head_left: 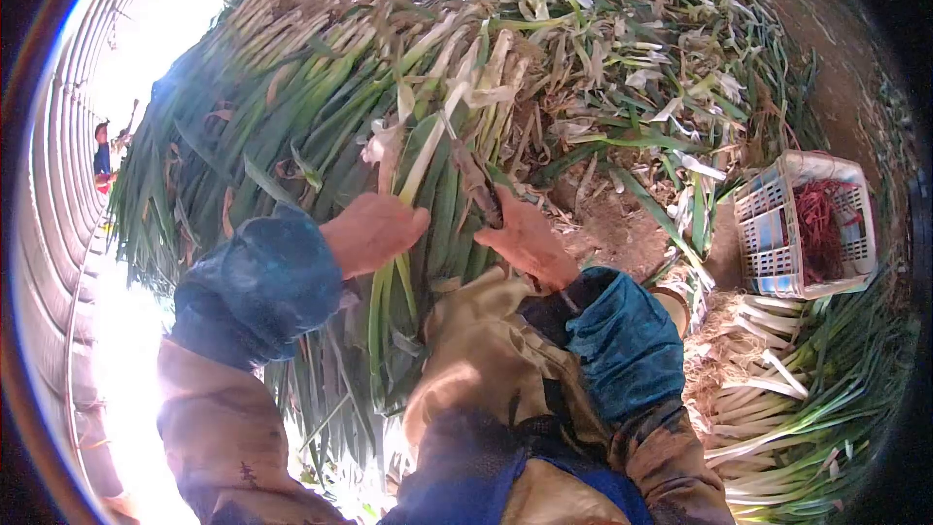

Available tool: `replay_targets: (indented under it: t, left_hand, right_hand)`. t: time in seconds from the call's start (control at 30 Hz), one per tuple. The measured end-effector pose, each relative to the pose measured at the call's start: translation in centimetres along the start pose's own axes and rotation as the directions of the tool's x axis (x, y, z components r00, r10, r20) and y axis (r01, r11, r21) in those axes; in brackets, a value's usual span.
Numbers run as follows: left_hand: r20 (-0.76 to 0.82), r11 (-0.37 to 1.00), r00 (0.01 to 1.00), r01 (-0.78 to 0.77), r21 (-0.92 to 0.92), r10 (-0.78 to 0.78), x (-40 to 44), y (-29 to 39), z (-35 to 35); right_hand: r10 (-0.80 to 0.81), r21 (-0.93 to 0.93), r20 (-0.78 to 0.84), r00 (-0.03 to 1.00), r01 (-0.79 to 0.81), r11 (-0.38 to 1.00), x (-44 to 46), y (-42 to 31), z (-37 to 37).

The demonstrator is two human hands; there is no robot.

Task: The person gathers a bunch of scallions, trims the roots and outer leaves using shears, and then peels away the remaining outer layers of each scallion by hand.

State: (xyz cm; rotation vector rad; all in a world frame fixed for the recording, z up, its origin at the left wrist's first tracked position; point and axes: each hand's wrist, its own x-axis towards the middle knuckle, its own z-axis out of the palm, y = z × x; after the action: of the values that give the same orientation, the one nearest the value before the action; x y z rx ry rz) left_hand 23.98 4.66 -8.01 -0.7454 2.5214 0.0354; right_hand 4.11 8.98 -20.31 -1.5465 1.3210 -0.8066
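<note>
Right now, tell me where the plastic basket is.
The plastic basket is at the right of the head view, beyond the right hand, just above the pile of white-stemmed onions.

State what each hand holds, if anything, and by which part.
The left hand grips a long white-and-green leek-like plant partway along, near its leaves; the right hand holds a slim brown rod-like tool by its darker rear end, material unclear.
</note>
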Motion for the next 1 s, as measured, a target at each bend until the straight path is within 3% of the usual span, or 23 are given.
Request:
replay_targets:
  t: [0.03, 0.1, 0.13, 0.23, 0.33, 0.37, 0.43, 0.47, 0.53, 0.63, 0.67, 0.73, 0.83, 0.93, 1.0]
  left_hand:
    - [0.06, 0.999, 0.997, 0.039, -0.002, -0.039, 0.2, 0.3, -0.3]
    - [-0.055, 0.98, 0.997, 0.037, -0.198, -0.049, 0.3, -0.4, 0.7]
    - [-0.108, 0.956, 0.992, 0.029, -0.292, -0.063, 0.0, -0.6, 1.2]
    - [0.035, 0.71, 0.971, 0.197, -0.676, -0.237, -1.5, 0.2, 0.5]
    - [0.042, 0.514, 0.981, 0.135, -0.847, -0.188, -3.7, 2.2, -0.8]
    - [-0.003, 0.535, 0.974, 0.122, -0.836, -0.227, -4.5, 2.0, -0.3]
    - [0.093, 0.521, 0.949, 0.245, -0.817, -0.301, -6.0, 2.4, -1.4]
    - [0.144, 0.51, 0.931, 0.308, -0.803, -0.336, -6.9, 2.9, -2.2]
    - [0.104, 0.444, 0.934, 0.258, -0.858, -0.343, -8.1, 4.1, -3.1]
    - [0.118, 0.36, 0.91, 0.272, -0.893, -0.397, -9.6, 5.2, -4.4]
    - [0.127, 0.367, 0.908, 0.285, -0.885, -0.399, -10.1, 5.4, -4.8]
    - [0.127, 0.331, 0.907, 0.273, -0.903, -0.4, -10.5, 5.9, -4.5]
    - [0.073, 0.254, 0.916, 0.185, -0.949, -0.394, -9.6, 6.6, -3.3]
    - [0.077, 0.254, 0.922, 0.183, -0.95, -0.378, -9.4, 7.9, -2.4]
    - [0.122, 0.294, 0.914, 0.248, -0.923, -0.387, -10.4, 8.4, -3.2]
  right_hand:
    - [0.006, 0.106, -0.059, 0.998, 0.0, 0.994, 0.1, 0.5, 0.2]
    - [0.032, 0.31, -0.175, 0.984, 0.024, 0.95, 1.4, 2.3, 0.9]
    - [0.13, 0.412, -0.186, 0.974, -0.043, 0.91, 2.0, 3.4, 1.0]
    - [0.36, 0.714, -0.157, 0.92, -0.146, 0.685, 2.8, 5.6, 0.5]
    - [0.382, 0.17, -0.265, 0.885, -0.348, 0.922, 4.1, 8.7, 2.3]
    - [0.318, 0.158, -0.228, 0.92, -0.288, 0.945, 4.2, 9.7, 3.4]
    - [0.185, 0.148, -0.167, 0.968, -0.161, 0.976, 4.2, 11.5, 4.7]
    - [0.135, 0.004, -0.201, 0.97, -0.137, 0.991, 4.1, 11.4, 5.0]
    - [0.015, -0.282, -0.235, 0.972, -0.083, 0.956, 4.0, 10.6, 6.0]
    - [0.082, -0.127, -0.214, 0.973, -0.111, 0.986, 4.4, 9.2, 5.1]
    - [0.054, 0.13, -0.153, 0.987, -0.034, 0.991, 4.2, 7.8, 4.4]
    - [-0.04, 0.606, -0.045, 0.998, 0.059, 0.794, 2.9, 3.2, 3.1]
    - [-0.33, 0.8, 0.181, 0.927, 0.057, 0.598, -0.3, -2.3, 3.1]
    - [-0.307, 0.816, 0.362, 0.88, -0.14, 0.561, -0.7, -3.3, 4.9]
    - [-0.274, 0.871, 0.395, 0.877, -0.263, 0.414, -0.2, -2.7, 5.6]
